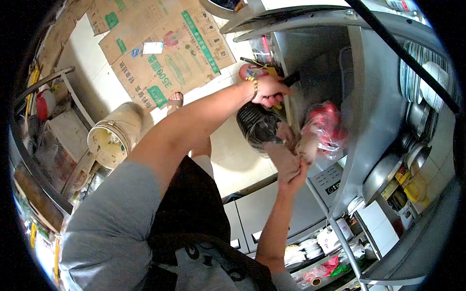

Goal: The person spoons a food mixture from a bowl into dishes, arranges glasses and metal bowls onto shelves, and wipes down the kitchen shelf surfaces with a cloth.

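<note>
My left hand (270, 91), with a yellow band at the wrist, reaches far forward. Its fingers are curled at the edge of an open steel compartment (310, 53), around what looks like a black handle (291, 79). Closer to me, my right hand (294, 178) is closed on a crumpled brownish-pink cloth (282, 162), which is partly blurred. Just beyond the cloth is a clear plastic bag (326, 127) with red contents. Below my left hand stands a bin lined with a black bag (259, 125).
Flattened cardboard (165, 63) covers part of the tiled floor. A dirty white bucket (109, 138) stands at left. Plates (411, 68) and metal pans (388, 167) sit on the right-hand shelf. A steel cabinet (272, 208) with a control panel (330, 183) is near my right forearm.
</note>
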Demonstrator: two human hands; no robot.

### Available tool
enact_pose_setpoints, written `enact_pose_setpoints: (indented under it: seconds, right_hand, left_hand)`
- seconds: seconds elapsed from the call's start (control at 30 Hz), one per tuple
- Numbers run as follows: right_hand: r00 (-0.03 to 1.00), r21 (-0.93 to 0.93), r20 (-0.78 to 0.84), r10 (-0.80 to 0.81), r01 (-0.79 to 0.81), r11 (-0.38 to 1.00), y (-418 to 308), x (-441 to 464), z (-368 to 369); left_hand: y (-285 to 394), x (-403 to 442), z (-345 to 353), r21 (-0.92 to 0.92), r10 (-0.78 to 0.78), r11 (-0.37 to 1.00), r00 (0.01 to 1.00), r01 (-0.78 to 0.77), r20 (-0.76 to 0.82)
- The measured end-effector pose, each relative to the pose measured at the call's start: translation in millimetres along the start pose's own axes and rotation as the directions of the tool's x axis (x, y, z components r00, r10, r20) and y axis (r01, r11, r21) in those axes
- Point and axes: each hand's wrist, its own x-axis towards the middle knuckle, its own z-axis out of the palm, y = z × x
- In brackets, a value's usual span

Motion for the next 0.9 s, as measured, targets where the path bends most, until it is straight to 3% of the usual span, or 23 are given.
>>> enact_pose_setpoints:
  seconds: [0.03, 0.07, 0.1, 0.17, 0.2, 0.23, 0.27, 0.3, 0.37, 0.4, 0.43, 0.47, 0.57, 0.6, 0.63, 0.77, 0.8, 0.83, 0.87, 0.9]
  right_hand:
    - [0.996, -0.041, 0.062, -0.068, 0.070, 0.997, -2, 8, 4]
    - [0.969, -0.151, 0.129, -0.210, 0.228, 0.962, -7, 8, 31]
    - [0.918, -0.246, 0.209, -0.338, 0.384, 0.890, -12, 8, 63]
    - [0.914, -0.473, 0.091, -0.396, 0.389, 0.790, -2, 24, 91]
    - [0.842, -0.744, 0.216, -0.494, 0.469, 0.476, 11, 40, 93]
    - [0.766, -0.878, 0.371, -0.525, 0.473, 0.071, 23, 55, 95]
    - [0.766, -0.880, 0.368, -0.527, 0.470, 0.070, 38, 60, 106]
    - [0.752, -0.751, 0.322, -0.576, 0.573, 0.328, 60, 61, 120]
    - [0.742, -0.540, 0.263, -0.617, 0.643, 0.544, 71, 68, 141]
    - [0.754, -0.534, 0.299, -0.585, 0.640, 0.552, 67, 68, 151]
    - [0.767, -0.533, 0.332, -0.549, 0.633, 0.562, 63, 69, 157]
    - [0.802, -0.428, 0.331, -0.497, 0.597, 0.678, 58, 81, 160]
    - [0.855, -0.183, 0.433, -0.284, 0.392, 0.901, 34, 100, 169]
    - [0.910, -0.187, 0.267, -0.316, 0.371, 0.910, 26, 102, 170]
    - [0.909, -0.182, 0.266, -0.322, 0.376, 0.909, 16, 106, 168]
    - [0.965, -0.177, -0.048, -0.257, 0.245, 0.953, -38, 138, 132]
    - [0.965, -0.164, -0.126, -0.232, 0.210, 0.964, -55, 152, 119]
    - [0.958, -0.182, -0.174, -0.229, 0.197, 0.963, -64, 167, 110]
    - [0.951, -0.242, -0.179, -0.251, 0.205, 0.948, -65, 181, 107]
    - [0.936, -0.381, -0.160, -0.314, 0.235, 0.894, -66, 196, 107]
  left_hand:
    - [-6, -16, 6, 0.043, 0.083, 0.996, 0.996, -0.082, -0.020]
    - [-12, -38, 17, 0.121, 0.086, 0.991, 0.981, -0.066, -0.175]
    - [-28, -50, 14, 0.335, 0.220, 0.929, 0.961, -0.154, -0.168]
    - [-46, -96, 32, 0.428, 0.327, 0.879, 0.918, -0.208, -0.225]
    - [-67, -106, 32, 0.360, 0.332, 0.900, 0.922, -0.245, -0.201]
    - [-80, -119, 43, 0.578, 0.518, 0.748, 0.831, -0.326, -0.202]
    - [-92, -131, 54, 0.772, 0.682, 0.549, 0.706, -0.319, -0.193]
    - [-94, -147, 64, 0.771, 0.680, 0.551, 0.708, -0.321, -0.191]
    - [-98, -171, 72, 0.808, 0.650, 0.569, 0.685, -0.153, -0.328]
    - [-101, -182, 73, 0.813, 0.639, 0.574, 0.673, -0.095, -0.372]
    - [-108, -195, 74, 0.725, 0.521, 0.686, 0.731, -0.053, -0.440]
    - [-111, -208, 72, 0.631, 0.400, 0.776, 0.777, -0.004, -0.486]
    - [-118, -251, 66, 0.700, 0.441, 0.714, 0.777, 0.000, -0.449]
    - [-117, -265, 63, 0.710, 0.453, 0.703, 0.759, 0.017, -0.468]
    - [-117, -277, 56, 0.720, 0.467, 0.693, 0.738, 0.036, -0.486]
    - [-93, -327, 29, 0.737, 0.492, 0.667, 0.680, 0.107, -0.544]
    - [-89, -338, 22, 0.799, 0.558, 0.590, 0.659, 0.112, -0.505]
    - [-87, -348, 16, 0.852, 0.621, 0.510, 0.634, 0.122, -0.462]
    - [-83, -355, 12, 0.850, 0.630, 0.513, 0.619, 0.120, -0.468]
    - [-74, -361, 14, 0.877, 0.675, 0.466, 0.595, 0.115, -0.437]
